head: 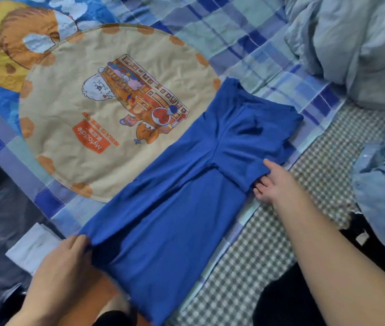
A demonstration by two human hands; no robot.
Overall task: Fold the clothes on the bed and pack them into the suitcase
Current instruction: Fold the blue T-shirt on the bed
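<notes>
A blue garment (175, 208) is spread on the bed (245, 43); its lower corner is pinched by the left hand (69, 257), its folded sleeve edge by the right hand (272, 182).

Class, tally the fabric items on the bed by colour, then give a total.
Royal blue cotton garment, gripped by left hand and right hand: 1
Pale blue-grey crumpled fabric heaps: 2
Beige round printed cloth: 1
Total: 4
</notes>
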